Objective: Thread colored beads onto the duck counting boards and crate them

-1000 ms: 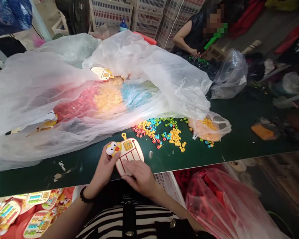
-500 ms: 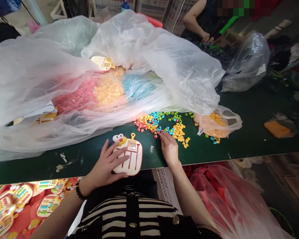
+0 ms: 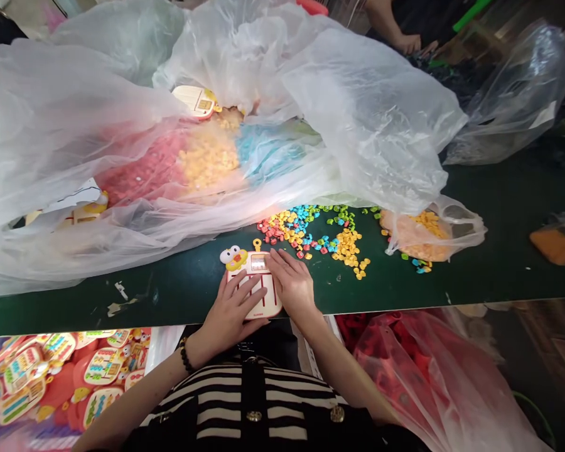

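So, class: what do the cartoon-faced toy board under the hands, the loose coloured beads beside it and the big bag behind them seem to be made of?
Toy board: probably moulded plastic, cream with red rim, smooth and slightly glossy. Both the left hand and right hand lie flat on it.
Coloured beads: likely hard plastic, judging by their uniform bright colours and small identical shapes.
Big bag: thin translucent plastic film; it crinkles and shows the colours inside.

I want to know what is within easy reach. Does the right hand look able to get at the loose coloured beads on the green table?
Probably yes: the right hand rests on the toy board, and the beads lie uncovered just beyond its fingertips.
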Tool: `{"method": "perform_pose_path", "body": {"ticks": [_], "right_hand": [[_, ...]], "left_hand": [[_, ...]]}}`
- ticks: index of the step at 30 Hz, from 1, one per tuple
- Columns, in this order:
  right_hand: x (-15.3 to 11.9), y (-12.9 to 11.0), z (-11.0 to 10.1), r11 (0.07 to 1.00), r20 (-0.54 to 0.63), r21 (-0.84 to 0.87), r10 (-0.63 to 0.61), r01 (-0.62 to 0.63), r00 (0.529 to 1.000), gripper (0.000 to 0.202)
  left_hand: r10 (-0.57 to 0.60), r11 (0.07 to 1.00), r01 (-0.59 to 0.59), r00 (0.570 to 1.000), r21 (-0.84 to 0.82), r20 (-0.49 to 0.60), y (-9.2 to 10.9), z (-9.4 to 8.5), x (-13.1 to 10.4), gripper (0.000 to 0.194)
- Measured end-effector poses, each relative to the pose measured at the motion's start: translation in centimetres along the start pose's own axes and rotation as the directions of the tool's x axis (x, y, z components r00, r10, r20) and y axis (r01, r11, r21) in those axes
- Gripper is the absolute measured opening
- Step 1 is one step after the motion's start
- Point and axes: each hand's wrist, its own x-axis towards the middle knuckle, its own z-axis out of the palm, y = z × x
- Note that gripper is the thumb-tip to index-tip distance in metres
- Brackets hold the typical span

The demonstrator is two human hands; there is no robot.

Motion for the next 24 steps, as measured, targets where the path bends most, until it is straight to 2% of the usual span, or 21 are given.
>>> {"method": "perform_pose_path", "body": {"ticks": [2,5,8,10,12,13,15,17,21,24], "right_hand": [[-0.9,-0.4,-0.5,0.999,0.021,-0.02,-0.036,0.037,0.999,0.034],[-2.5,-2.2,-0.9,1.0,0.042,0.009,-0.023,0.023,0.999,0.038],[-2.8,-4.2,-0.8,0.995,0.101,0.092,-0.033,0.023,0.994,0.045],[-2.0,-4.4,-0.9,0.977,0.144,0.202,-0.096,0.065,0.985,0.048],[-0.4,-3.5,-1.0,0.955,0.118,0.294,-0.086,0.048,0.989,0.045],[0.6,-2.7,-1.1,0.95,0.079,0.311,-0.032,0.006,0.996,0.042],[2.6,-0.9,-0.9,0.959,-0.015,0.256,0.127,-0.119,0.992,0.036],[4.3,0.7,-0.4,0.971,-0.019,0.165,0.177,-0.172,0.984,0.03],[5.8,1.7,0.6,0.99,0.057,0.07,0.119,-0.122,0.991,0.026],[4.8,1.4,0.1,0.981,-0.026,0.125,0.154,-0.15,0.988,0.024]], "left_hand": [[-0.006,1.0,0.006,1.0,-0.003,0.006,-0.1,0.0,-0.1,0.048],[-0.03,0.999,0.03,1.0,-0.038,0.004,-0.1,0.2,-0.3,0.056],[-0.049,0.991,0.04,0.997,-0.128,-0.065,-0.4,0.4,-0.6,0.075],[-0.051,0.986,0.031,0.991,-0.166,-0.123,-0.6,0.4,-0.7,0.085],[-0.052,0.989,0.034,0.991,-0.142,-0.124,-0.8,0.3,-0.6,0.09],[-0.055,0.993,0.044,0.994,-0.113,-0.093,-0.9,0.1,-0.5,0.091],[-0.057,0.997,0.057,0.998,-0.047,-0.009,-0.9,-0.3,-0.2,0.092],[-0.067,0.998,0.067,0.997,0.005,0.038,-0.8,-0.6,0.0,0.089],[-0.067,0.996,0.069,0.997,0.062,-0.036,-0.7,-0.7,-0.1,0.09],[-0.074,0.995,0.081,0.991,0.056,-0.111,-0.8,-0.4,-0.3,0.097]]}}
